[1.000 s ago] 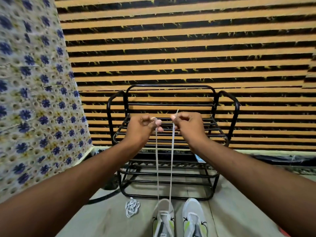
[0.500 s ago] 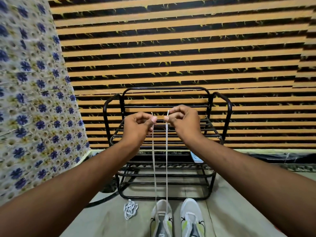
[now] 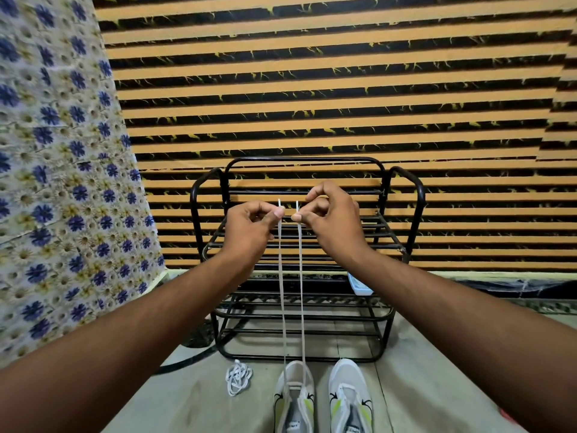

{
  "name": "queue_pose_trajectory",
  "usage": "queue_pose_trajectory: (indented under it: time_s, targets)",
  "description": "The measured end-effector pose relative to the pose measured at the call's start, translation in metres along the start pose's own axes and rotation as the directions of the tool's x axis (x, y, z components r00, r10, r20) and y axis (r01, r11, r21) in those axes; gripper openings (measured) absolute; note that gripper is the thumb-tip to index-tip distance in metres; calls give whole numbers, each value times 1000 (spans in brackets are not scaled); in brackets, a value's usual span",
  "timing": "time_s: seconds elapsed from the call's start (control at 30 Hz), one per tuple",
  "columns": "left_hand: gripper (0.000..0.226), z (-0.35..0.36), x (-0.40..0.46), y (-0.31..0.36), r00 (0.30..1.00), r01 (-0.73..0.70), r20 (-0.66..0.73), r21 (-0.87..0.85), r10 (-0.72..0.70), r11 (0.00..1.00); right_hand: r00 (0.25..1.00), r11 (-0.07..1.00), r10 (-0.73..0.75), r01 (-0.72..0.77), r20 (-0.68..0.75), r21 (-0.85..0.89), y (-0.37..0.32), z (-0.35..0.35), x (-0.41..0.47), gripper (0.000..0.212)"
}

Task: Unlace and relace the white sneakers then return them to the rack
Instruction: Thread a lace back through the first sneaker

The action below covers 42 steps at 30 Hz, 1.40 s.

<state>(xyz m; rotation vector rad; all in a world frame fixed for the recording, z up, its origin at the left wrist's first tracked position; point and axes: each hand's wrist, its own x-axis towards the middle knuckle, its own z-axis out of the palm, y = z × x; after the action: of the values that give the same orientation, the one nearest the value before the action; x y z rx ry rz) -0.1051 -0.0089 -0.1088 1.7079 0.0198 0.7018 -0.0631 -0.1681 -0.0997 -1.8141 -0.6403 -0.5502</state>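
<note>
Two white sneakers with green accents stand toe-forward on the floor: the left sneaker (image 3: 294, 398) and the right sneaker (image 3: 349, 398). A white lace (image 3: 282, 292) runs up from the left sneaker's lowest eyelets in two taut strands. My left hand (image 3: 249, 229) pinches the left strand near its tip. My right hand (image 3: 332, 220) pinches the right strand near its tip. Both tips stick up side by side at about the same height. A second white lace (image 3: 238, 377) lies bunched on the floor left of the sneakers. The black metal shoe rack (image 3: 415, 195) stands just behind them.
A wall of orange and black stripes (image 3: 312, 89) rises behind the rack. A blue-flowered cloth (image 3: 62, 182) hangs at the left. A small white and blue object (image 3: 359, 284) lies on the rack's middle shelf. A black cable (image 3: 187, 359) curves along the floor left of the rack.
The two hands have come closer together, bringing the lace tips side by side and level. My view has shifted slightly.
</note>
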Motion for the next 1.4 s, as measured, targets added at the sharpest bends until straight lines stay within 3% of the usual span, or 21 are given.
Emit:
queue_pose_trajectory:
  time_s: [0.67,1.4]
  targets:
    - [7,-2,2,-1,994,-102,46,94,98,990,997,997,-63,60,-54,-47,-2,-3,-1,33]
    - [10,-2,-6,5,982,-165,104,104,154,981,995,994,-100,99,-17,-38,-4,-2,-4,33]
